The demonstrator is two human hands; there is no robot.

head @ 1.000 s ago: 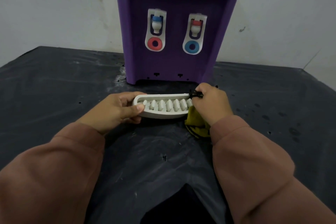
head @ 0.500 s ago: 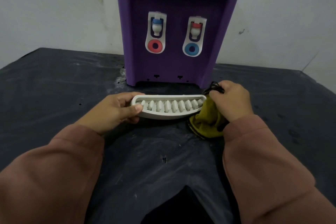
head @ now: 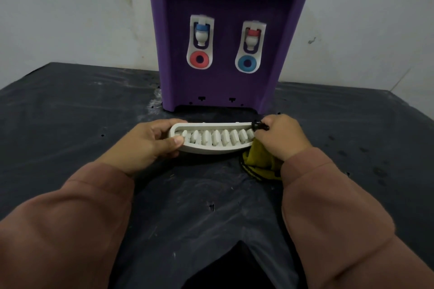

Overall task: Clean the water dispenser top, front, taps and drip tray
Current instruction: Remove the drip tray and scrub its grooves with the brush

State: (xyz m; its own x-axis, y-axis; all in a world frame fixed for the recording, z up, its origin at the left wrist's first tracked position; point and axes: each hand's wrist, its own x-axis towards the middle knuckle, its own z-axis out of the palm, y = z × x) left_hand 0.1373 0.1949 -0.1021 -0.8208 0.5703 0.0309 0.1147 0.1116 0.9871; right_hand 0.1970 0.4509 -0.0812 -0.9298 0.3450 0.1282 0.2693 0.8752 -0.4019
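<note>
The white drip tray (head: 206,149) lies detached on the dark table cover, just in front of the purple water dispenser (head: 225,37). My left hand (head: 150,142) grips the tray's left end, thumb on its front rim. My right hand (head: 280,137) is closed on a yellow cloth with black trim (head: 257,161) and presses it onto the tray's right end, hiding that end. The dispenser's two white taps, one with a blue cap (head: 201,35) and one with a red cap (head: 252,40), sit above in the recess.
A black plastic sheet (head: 70,112) covers the table, with white smears near the dispenser's left foot and dark spots at the right. A pale wall (head: 70,7) stands close behind. A dark gap in the sheet (head: 225,267) shows at the bottom centre.
My right hand moved right off the tray with the cloth, then back left onto the tray's right end. The left hand kept its hold; the view shifted down slightly.
</note>
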